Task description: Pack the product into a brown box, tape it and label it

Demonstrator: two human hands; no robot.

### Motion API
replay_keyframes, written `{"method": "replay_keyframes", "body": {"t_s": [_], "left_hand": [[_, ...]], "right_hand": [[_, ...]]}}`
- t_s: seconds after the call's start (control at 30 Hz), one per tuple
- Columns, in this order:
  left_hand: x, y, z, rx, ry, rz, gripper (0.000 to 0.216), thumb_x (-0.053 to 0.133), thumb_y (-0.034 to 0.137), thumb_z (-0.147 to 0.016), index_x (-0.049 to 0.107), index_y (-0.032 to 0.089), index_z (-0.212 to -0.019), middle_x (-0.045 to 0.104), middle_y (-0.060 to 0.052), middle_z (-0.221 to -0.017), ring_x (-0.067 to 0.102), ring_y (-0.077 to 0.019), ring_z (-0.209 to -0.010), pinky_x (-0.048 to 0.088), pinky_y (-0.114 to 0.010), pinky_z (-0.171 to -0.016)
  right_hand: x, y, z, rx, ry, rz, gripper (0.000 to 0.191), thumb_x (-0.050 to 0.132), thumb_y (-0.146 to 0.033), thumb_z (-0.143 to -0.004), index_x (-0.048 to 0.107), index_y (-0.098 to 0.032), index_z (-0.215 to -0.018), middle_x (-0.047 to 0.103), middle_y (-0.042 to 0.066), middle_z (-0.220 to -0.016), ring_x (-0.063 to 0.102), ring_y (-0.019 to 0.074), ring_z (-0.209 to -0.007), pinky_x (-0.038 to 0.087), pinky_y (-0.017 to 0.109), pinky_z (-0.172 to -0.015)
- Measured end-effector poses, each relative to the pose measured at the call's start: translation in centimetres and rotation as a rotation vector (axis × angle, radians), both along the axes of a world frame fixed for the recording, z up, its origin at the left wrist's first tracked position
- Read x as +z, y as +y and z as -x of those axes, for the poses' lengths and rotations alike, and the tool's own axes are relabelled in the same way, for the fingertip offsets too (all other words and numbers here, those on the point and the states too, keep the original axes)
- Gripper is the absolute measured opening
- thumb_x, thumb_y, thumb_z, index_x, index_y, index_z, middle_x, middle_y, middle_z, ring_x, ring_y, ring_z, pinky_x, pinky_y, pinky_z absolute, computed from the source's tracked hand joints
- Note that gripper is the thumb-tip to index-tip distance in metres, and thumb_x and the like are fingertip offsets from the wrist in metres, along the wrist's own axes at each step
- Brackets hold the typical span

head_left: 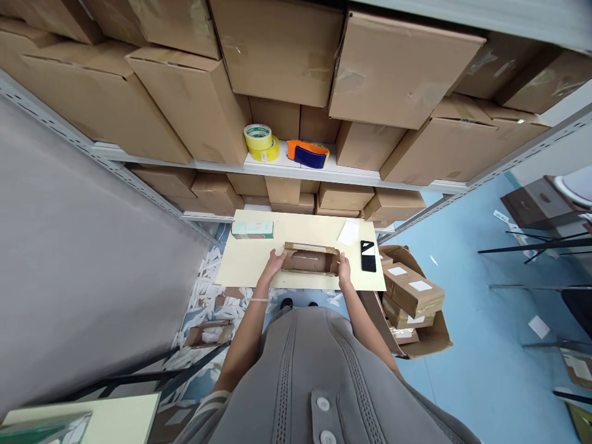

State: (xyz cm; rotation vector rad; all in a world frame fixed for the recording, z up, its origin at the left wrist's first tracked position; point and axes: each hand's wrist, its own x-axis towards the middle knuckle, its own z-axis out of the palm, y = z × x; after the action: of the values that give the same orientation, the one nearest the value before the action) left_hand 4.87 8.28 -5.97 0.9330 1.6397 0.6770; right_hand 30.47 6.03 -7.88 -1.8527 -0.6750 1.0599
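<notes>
Cardboard box (pixel 311 262) is sitting at 12 o'clock on the cream board (pixel 243 262); left hand (pixel 275 263) and right hand (pixel 345 270) are gripping its ends, the next move calling for a steady two-handed hold

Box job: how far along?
Done, it seems: labelled brown boxes sit in an open carton beside the pale board. In hand: the left hand and right hand grip an open cardboard box on the board. Left: a green-and-white carton on the board and yellow tape rolls on the white shelf look untouched.
</notes>
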Motion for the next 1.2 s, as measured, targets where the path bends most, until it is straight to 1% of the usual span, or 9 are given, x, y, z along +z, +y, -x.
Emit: {"method": "replay_keyframes", "body": {"t_s": [0.13, 0.23, 0.33, 0.47, 0.63, 0.77, 0.93, 1.07, 1.2], "left_hand": [[1.3, 0.5, -1.7, -0.100, 0.321, 0.015, 0.059, 0.049, 0.040, -0.093, 0.031, 0.012, -0.142, 0.051, -0.022, -0.139, 0.055, -0.0288, -0.125, 0.042, -0.040, -0.102], [2.6, 0.2, -2.8, -0.148, 0.478, -0.062, 0.050, 0.051, 0.030, -0.091, 0.036, 0.014, -0.136, 0.044, -0.020, -0.140, 0.055, -0.0304, -0.121, 0.043, -0.043, -0.098], [3.7, -0.3, -3.6, -0.330, 0.707, -0.244, 0.038, 0.054, 0.020, -0.086, 0.051, 0.021, -0.123, 0.047, -0.014, -0.131, 0.052, -0.0276, -0.118, 0.042, -0.040, -0.097], [3.8, -0.8, -4.7, -0.483, 0.911, -0.343, 0.025, 0.057, 0.026, -0.087, 0.065, 0.023, -0.110, 0.051, -0.014, -0.126, 0.047, -0.0306, -0.120, 0.034, -0.046, -0.105], [2.6, -1.4, -5.5, -0.583, 0.997, -0.276, 0.036, 0.061, 0.045, -0.085, 0.071, 0.024, -0.113, 0.049, -0.015, -0.142, 0.036, -0.0376, -0.136, 0.011, -0.060, -0.117], [2.1, -2.4, -4.9, -0.563, 1.032, -0.263, 0.055, 0.055, 0.049, -0.088, 0.059, 0.021, -0.134, 0.038, -0.016, -0.154, 0.018, -0.0390, -0.148, -0.001, -0.067, -0.116], [1.8, -3.7, -3.3, -0.400, 1.053, -0.341, 0.081, 0.047, 0.057, -0.090, 0.031, 0.006, -0.151, 0.016, -0.022, -0.161, 0.004, -0.0364, -0.151, -0.010, -0.065, -0.116], [0.5, -4.0, -2.4, -0.424, 1.029, -0.356, 0.089, 0.048, 0.062, -0.088, 0.023, 0.006, -0.153, 0.016, -0.020, -0.161, 0.007, -0.0338, -0.151, -0.009, -0.062, -0.118], [-0.8, -4.0, -2.0, -0.495, 0.996, -0.323, 0.088, 0.055, 0.053, -0.087, 0.020, 0.007, -0.154, 0.019, -0.021, -0.160, 0.013, -0.0302, -0.151, -0.003, -0.057, -0.120]], "right_hand": [[1.2, -0.3, 0.2, 0.044, -0.555, -0.103, 0.032, 0.045, -0.050, -0.089, 0.055, -0.020, -0.086, 0.060, 0.010, -0.096, 0.056, 0.0221, -0.086, 0.044, 0.032, -0.079], [2.3, 0.3, 0.8, 0.294, -0.841, -0.177, 0.021, 0.047, -0.036, -0.090, 0.060, -0.019, -0.087, 0.057, 0.009, -0.097, 0.055, 0.0230, -0.088, 0.042, 0.034, -0.083], [3.3, 1.3, 1.4, 0.611, -0.977, -0.227, 0.018, 0.052, -0.025, -0.089, 0.065, -0.020, -0.100, 0.058, 0.009, -0.100, 0.053, 0.0249, -0.099, 0.041, 0.035, -0.088], [3.7, 2.4, 1.9, 0.903, -1.122, -0.178, 0.064, 0.069, -0.032, -0.080, 0.049, -0.024, -0.141, 0.053, 0.013, -0.124, 0.048, 0.0303, -0.118, 0.037, 0.041, -0.099], [2.7, 3.1, 1.5, 1.076, -1.166, -0.071, 0.113, 0.072, -0.058, -0.073, 0.007, -0.020, -0.158, 0.019, 0.016, -0.160, 0.012, 0.0336, -0.148, 0.014, 0.050, -0.116], [2.0, 3.6, 0.8, 1.129, -1.199, 0.003, 0.118, 0.064, -0.070, -0.073, -0.001, -0.022, -0.158, 0.005, 0.013, -0.165, 0.002, 0.0320, -0.151, 0.006, 0.051, -0.119], [1.2, 4.0, 0.5, 1.148, -1.241, 0.059, 0.122, 0.059, -0.076, -0.072, -0.005, -0.016, -0.157, -0.001, 0.012, -0.164, -0.004, 0.0285, -0.152, 0.002, 0.048, -0.120], [0.8, 4.1, 0.8, 1.171, -1.262, 0.111, 0.123, 0.056, -0.077, -0.073, -0.008, -0.012, -0.156, -0.004, 0.013, -0.164, -0.008, 0.0269, -0.151, -0.001, 0.049, -0.120], [0.6, 4.1, 1.2, 1.187, -1.240, 0.231, 0.122, 0.058, -0.070, -0.074, -0.012, -0.012, -0.155, -0.004, 0.011, -0.164, -0.005, 0.0256, -0.152, -0.001, 0.050, -0.120]]}}
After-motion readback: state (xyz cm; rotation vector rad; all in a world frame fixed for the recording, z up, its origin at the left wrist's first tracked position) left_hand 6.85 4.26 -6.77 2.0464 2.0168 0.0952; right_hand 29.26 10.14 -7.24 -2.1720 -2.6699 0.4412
